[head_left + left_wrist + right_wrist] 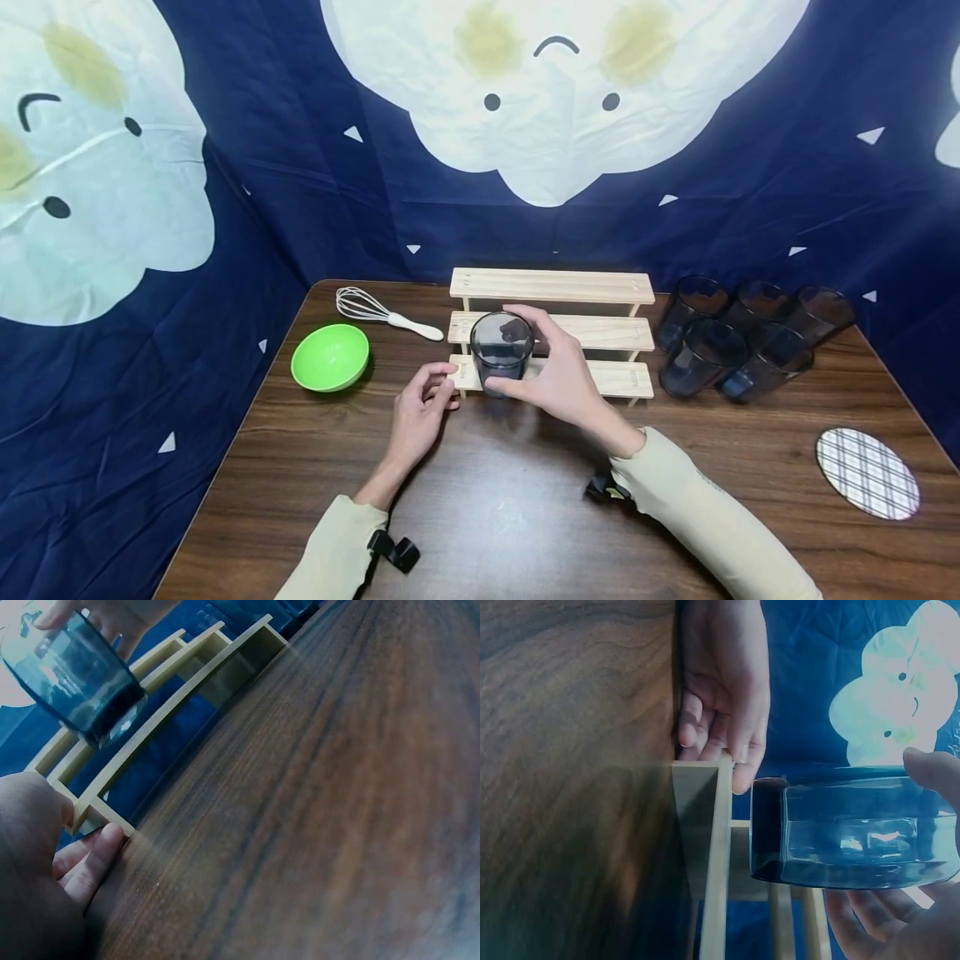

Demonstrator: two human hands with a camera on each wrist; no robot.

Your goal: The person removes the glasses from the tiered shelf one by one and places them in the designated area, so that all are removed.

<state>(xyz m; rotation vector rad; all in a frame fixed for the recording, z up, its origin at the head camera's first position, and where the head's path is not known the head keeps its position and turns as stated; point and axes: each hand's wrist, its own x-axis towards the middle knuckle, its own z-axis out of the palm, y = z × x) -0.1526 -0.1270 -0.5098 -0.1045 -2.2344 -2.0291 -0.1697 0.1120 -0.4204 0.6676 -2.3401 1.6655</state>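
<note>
- Now, your right hand (558, 375) grips the dark glass (501, 348) just above the rack's (600, 332) lowest step, left end.
- Your left hand (420, 412), fingers loosely curled, touches that end.

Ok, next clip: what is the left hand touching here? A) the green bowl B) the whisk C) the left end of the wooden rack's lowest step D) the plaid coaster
C: the left hand rests its fingertips against the left end of the wooden rack at its lowest step, while the right hand holds the blue glass over that step.
</note>
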